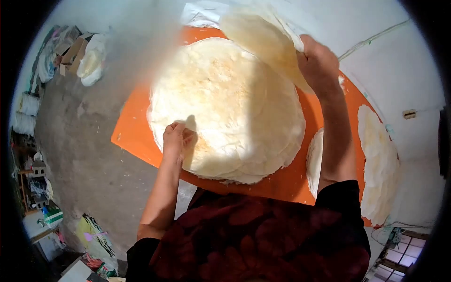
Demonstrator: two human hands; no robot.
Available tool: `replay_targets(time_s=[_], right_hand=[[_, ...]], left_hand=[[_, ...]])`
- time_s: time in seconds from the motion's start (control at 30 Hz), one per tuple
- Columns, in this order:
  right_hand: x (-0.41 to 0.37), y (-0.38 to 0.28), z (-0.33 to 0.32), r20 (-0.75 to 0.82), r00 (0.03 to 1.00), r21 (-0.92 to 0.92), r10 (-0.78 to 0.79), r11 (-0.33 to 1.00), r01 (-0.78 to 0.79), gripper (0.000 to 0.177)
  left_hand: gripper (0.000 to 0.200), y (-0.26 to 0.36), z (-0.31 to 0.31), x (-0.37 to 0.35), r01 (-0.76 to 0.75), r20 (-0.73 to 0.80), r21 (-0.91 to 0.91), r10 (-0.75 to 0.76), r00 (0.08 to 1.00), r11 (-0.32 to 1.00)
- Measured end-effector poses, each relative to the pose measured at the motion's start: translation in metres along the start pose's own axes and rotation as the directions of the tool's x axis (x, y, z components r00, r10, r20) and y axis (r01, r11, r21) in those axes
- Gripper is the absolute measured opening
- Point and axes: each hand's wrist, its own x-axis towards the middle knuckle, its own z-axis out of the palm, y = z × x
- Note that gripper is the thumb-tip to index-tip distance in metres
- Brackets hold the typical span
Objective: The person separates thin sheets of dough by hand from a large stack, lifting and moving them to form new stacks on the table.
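A broad round stack of thin, pale flatbreads (216, 103) lies on an orange table (134, 124), browned in patches on top. Over the stack's near left edge is my left hand (175, 138), its fingers curled together in a pinch. Whatever it may pinch is hidden by the fingers. My right hand (319, 61) grips the edge of a single thin flatbread (263, 40), raised above the far right side of the stack. That sheet hangs tilted and is slightly blurred.
Another pale flatbread pile (378, 164) leans along the table's right edge, and a smaller folded one (315, 162) sits partly behind my right forearm. White cloth (203, 14) lies at the far edge. A cardboard box (74, 54) and white bag stand on the floor at left. Haze blurs the upper left.
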Motion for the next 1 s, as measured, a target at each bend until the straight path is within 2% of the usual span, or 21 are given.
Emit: replay_targets(time_s=[0.07,0.13,0.2,0.23,0.27,0.3,0.33,0.4,0.5,0.57,0.67,0.8,0.87,0.93,1.0], right_hand=[[0.003,-0.031,-0.006,-0.118,0.990,-0.041,-0.074,0.997,0.069,0.007],[-0.014,-0.067,0.025,-0.081,0.986,-0.160,-0.149,0.978,0.134,0.003],[-0.045,-0.101,0.079,-0.039,0.980,0.050,-0.195,0.979,0.197,0.003],[-0.062,-0.117,0.111,-0.086,0.964,0.134,-0.253,0.956,0.263,0.004],[-0.083,-0.129,0.141,0.019,0.942,0.099,-0.336,0.938,0.333,0.007],[-0.105,-0.145,0.156,0.177,0.927,0.039,-0.331,0.943,0.329,0.012],[-0.121,-0.155,0.162,0.175,0.916,0.058,-0.361,0.933,0.356,0.019],[-0.129,-0.160,0.165,0.098,0.951,0.112,-0.294,0.953,0.283,0.023],[-0.125,-0.156,0.159,0.206,0.939,0.150,-0.276,0.957,0.248,0.022],[-0.124,-0.150,0.160,0.197,0.934,0.229,-0.298,0.940,0.252,0.020],[-0.117,-0.136,0.142,0.201,0.935,0.350,-0.292,0.913,0.210,0.017],[-0.121,-0.123,0.136,0.208,0.929,0.460,-0.308,0.869,0.185,0.019],[-0.123,-0.134,0.129,0.117,0.956,0.441,-0.269,0.877,0.193,0.021],[-0.122,-0.137,0.126,0.109,0.959,0.401,-0.263,0.894,0.199,0.024],[-0.122,-0.132,0.132,0.196,0.941,0.340,-0.276,0.919,0.199,0.027]], left_hand=[[0.016,0.001,0.004,0.009,0.075,0.009,-0.096,-0.075,0.997,0.993],[0.012,0.001,0.001,0.016,0.092,0.015,-0.108,-0.091,0.996,0.990],[0.008,0.001,0.000,0.019,0.089,0.008,-0.120,-0.089,0.996,0.989],[0.005,0.001,0.000,0.019,0.077,-0.002,-0.125,-0.078,0.997,0.989],[0.004,0.000,0.000,0.019,0.067,-0.011,-0.127,-0.069,0.998,0.990],[0.002,-0.001,-0.001,0.021,0.091,-0.004,-0.126,-0.093,0.996,0.988],[0.001,-0.003,-0.002,0.023,0.115,0.001,-0.125,-0.116,0.993,0.985],[0.002,-0.003,-0.005,0.026,0.130,0.030,-0.129,-0.127,0.991,0.983],[0.004,0.000,-0.005,0.025,0.119,0.080,-0.155,-0.108,0.991,0.981],[0.003,0.007,0.000,0.021,0.121,0.076,-0.195,-0.108,0.991,0.973],[0.004,0.016,0.003,0.016,0.101,0.086,-0.152,-0.089,0.992,0.983],[0.006,0.013,0.003,0.016,0.100,0.178,-0.179,-0.067,0.982,0.979],[0.009,0.013,0.005,0.015,0.123,0.201,-0.219,-0.078,0.976,0.968],[0.011,0.008,0.004,0.018,0.132,0.214,-0.214,-0.085,0.973,0.968],[0.014,0.007,0.003,0.015,0.138,0.225,-0.214,-0.088,0.970,0.967]])
